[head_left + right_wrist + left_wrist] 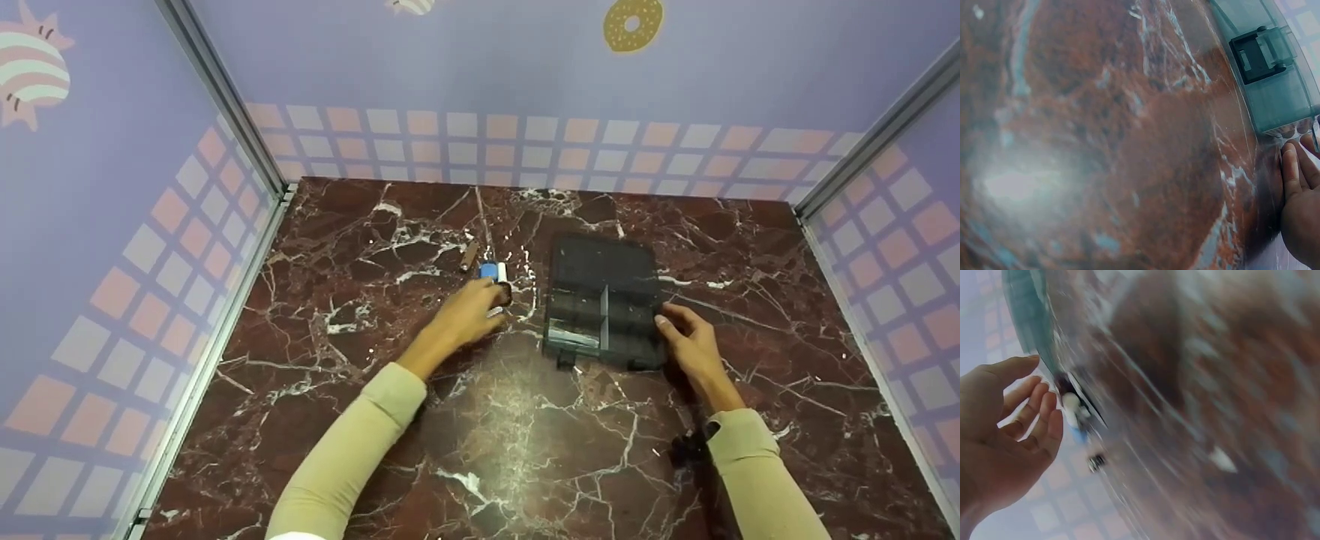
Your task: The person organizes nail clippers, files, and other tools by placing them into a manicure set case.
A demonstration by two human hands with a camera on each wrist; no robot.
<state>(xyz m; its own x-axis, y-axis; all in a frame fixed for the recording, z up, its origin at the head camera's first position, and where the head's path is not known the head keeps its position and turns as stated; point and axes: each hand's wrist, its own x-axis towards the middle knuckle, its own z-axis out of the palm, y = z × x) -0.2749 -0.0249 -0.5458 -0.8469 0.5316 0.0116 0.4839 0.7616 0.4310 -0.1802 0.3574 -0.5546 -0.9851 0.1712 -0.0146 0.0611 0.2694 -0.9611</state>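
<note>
My left hand (466, 311) hovers at a small cluster of things, fingers loosely bent. In the left wrist view nothing lies between its fingers, and the cluster is blurred. Just beyond the fingers are a blue piece (489, 270), a white piece (502, 272) and a dark round piece (505, 294); their kinds are unclear. A brown, narrow piece (469, 256) lies behind them. To the right, a dark see-through plastic compartment box (630, 259) lies flat. My right hand (694, 345) touches its right side with fingertips and thumb; in the right wrist view the fingers look fairly straight.
The box has a black latch (1252, 59) on its near side and an inner divider (604, 315). Patterned walls (525, 142) enclose the marbled tabletop (360, 420) at the back and both sides. A dark object (688, 451) sits beneath the right wrist.
</note>
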